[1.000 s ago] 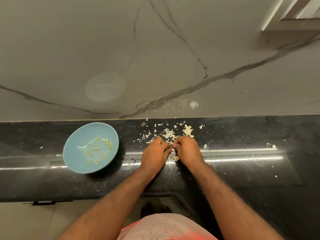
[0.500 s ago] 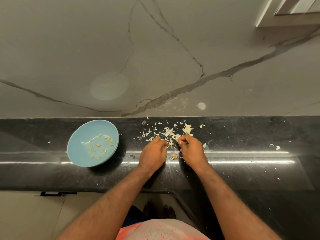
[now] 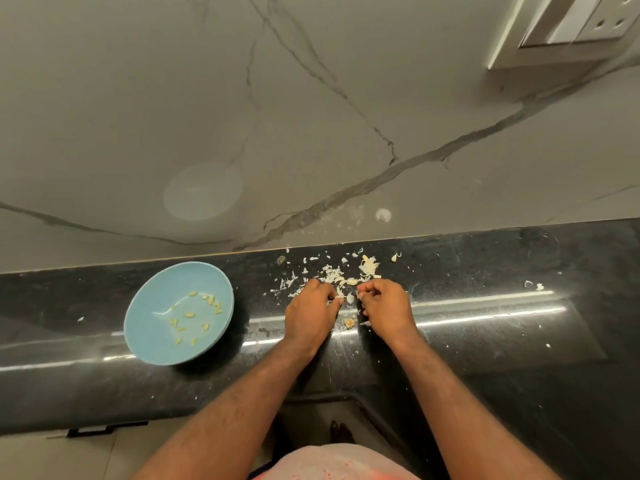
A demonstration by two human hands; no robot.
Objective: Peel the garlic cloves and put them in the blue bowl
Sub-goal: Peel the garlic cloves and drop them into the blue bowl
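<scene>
A blue bowl [image 3: 149,327] sits on the black counter at the left, with several peeled garlic cloves [image 3: 189,315] inside. My left hand [image 3: 310,311] and my right hand [image 3: 386,306] rest on the counter side by side, fingers curled, a small gap between them. The left fingertips pinch a small garlic clove [image 3: 339,293] with pale skin on it. The right fingertips are curled at a scrap of skin; what they hold is too small to tell. Unpeeled cloves [image 3: 351,281] and loose garlic skins [image 3: 367,266] lie just beyond my fingers. A garlic root stub [image 3: 349,322] lies between my wrists.
The black counter [image 3: 485,334] runs left to right, with a grey marble wall [image 3: 311,116] right behind it. Stray skin flakes [image 3: 533,285] lie at the right. The counter's front edge is close to my body.
My hands have drawn slightly apart and moved a little towards the skin pile. The view has shifted a bit; the bowl has not moved.
</scene>
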